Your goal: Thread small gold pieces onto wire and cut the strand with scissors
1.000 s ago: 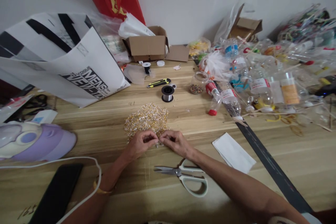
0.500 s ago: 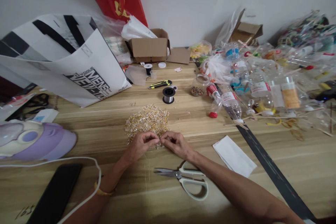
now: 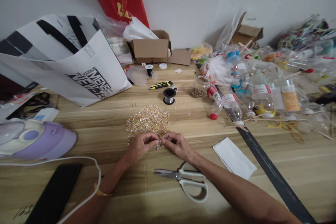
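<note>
- Across the scene, a broad table (image 3: 194,127): streaked wood grain, flat, firm and apparently smooth.
- Back left, a large white bag (image 3: 110,57), stiff-looking walls, bold black print.
- On the table, right at both hands, a glittery heap (image 3: 148,117) of gold and silver, fine chain or beads, cannot tell which. Probably light, limp and quick to tangle; best taken by one loose strand at the near edge, pinched gently to spare thin links.
- Closer in, scissors (image 3: 178,175) with rigid metal blades pointing left and pale, rounded handles.
- At the near edge of the heap, left hand (image 3: 141,145) with thumb and forefinger narrowed to a pinch; right hand (image 3: 178,144) pinched likewise, tips just beside. Anything between the fingertips too small to make out.
- Beyond the heap, a spool (image 3: 169,97): black rims, silvery wire, likely springy.
</note>
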Available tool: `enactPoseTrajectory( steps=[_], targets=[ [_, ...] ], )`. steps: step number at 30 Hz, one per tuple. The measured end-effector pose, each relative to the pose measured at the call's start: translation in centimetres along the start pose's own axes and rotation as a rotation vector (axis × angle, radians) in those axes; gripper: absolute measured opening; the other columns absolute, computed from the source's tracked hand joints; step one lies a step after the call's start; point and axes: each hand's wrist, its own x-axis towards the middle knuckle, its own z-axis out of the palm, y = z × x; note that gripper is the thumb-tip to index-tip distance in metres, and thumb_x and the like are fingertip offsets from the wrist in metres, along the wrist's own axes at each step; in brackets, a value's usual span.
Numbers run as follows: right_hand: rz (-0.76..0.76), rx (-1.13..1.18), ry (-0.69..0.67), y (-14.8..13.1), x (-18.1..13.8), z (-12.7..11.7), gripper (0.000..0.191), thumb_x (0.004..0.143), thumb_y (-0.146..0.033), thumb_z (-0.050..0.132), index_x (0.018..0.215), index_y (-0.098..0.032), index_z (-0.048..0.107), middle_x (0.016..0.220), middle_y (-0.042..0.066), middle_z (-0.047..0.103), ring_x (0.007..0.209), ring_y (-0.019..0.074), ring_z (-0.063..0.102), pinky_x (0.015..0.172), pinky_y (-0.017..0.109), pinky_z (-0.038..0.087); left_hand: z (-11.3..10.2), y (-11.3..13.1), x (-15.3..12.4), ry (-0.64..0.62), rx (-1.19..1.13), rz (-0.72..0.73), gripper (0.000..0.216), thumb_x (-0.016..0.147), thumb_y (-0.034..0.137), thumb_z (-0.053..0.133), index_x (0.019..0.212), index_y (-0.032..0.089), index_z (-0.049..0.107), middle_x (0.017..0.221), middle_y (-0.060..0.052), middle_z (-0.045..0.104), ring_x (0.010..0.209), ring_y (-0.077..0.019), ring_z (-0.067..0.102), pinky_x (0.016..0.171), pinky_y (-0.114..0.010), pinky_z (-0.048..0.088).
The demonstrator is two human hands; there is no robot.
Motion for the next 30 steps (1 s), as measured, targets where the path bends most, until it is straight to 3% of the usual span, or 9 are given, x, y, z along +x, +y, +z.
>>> enactPoseTrajectory(
  steps=[4, 10, 15, 24, 30],
  targets=[
    [0.001, -0.022, -0.008, 0.0, 0.0, 0.0, 0.03, 0.085, -0.042, 0.055, 0.078, -0.014, 0.062, 0.06, -0.002, 0.049, 0.054, 0.0091, 0.039, 0.052, 0.021, 0.031, 0.0, 0.7, -0.1, 0.019, 0.079, 0.045, 0.013, 0.078, 0.024, 0.058, 0.074, 0.014, 0.066, 0.07, -0.002, 0.068, 0.066, -0.0134, 0.06, 0.063, -0.023, 0.046],
    [-0.033, -0.04, -0.013, 0.3, 0.0, 0.0, 0.027, 0.087, -0.038, 0.054, 0.077, -0.014, 0.061, 0.06, -0.002, 0.048, 0.055, 0.0095, 0.039, 0.053, 0.021, 0.031, 0.1, 1.1, -0.5, 0.044, 0.318, 0.268, 0.014, 0.084, 0.018, 0.053, 0.084, 0.015, 0.067, 0.079, -0.004, 0.068, 0.073, -0.0143, 0.061, 0.071, -0.026, 0.047],
    [-0.032, -0.046, -0.007, 0.3, -0.1, 0.0, 0.026, 0.087, -0.037, 0.053, 0.077, -0.014, 0.061, 0.06, -0.002, 0.047, 0.056, 0.01, 0.04, 0.054, 0.022, 0.032, 0.2, 1.2, -0.8, 0.036, 0.439, 0.373, 0.016, 0.087, 0.016, 0.05, 0.088, 0.015, 0.066, 0.079, -0.005, 0.067, 0.075, -0.0141, 0.06, 0.07, -0.025, 0.047],
    [-0.036, -0.056, -0.016, 0.3, 0.0, 0.1, 0.027, 0.087, -0.039, 0.053, 0.077, -0.014, 0.06, 0.061, -0.002, 0.048, 0.056, 0.0096, 0.039, 0.054, 0.021, 0.032, 0.2, 1.1, -0.9, 0.084, 0.518, 0.45, 0.017, 0.087, 0.016, 0.051, 0.077, 0.015, 0.065, 0.071, -0.003, 0.065, 0.067, -0.0125, 0.059, 0.065, -0.023, 0.045],
    [-0.028, -0.073, -0.014, 0.2, 0.0, 0.1, 0.025, 0.086, -0.036, 0.053, 0.075, -0.015, 0.06, 0.061, -0.002, 0.048, 0.056, 0.0098, 0.04, 0.054, 0.021, 0.031, 0.1, 1.1, -0.8, 0.079, 0.414, 0.391, 0.014, 0.083, 0.014, 0.056, 0.073, 0.015, 0.066, 0.07, -0.002, 0.066, 0.066, -0.0124, 0.059, 0.064, -0.022, 0.045]
  ],
)
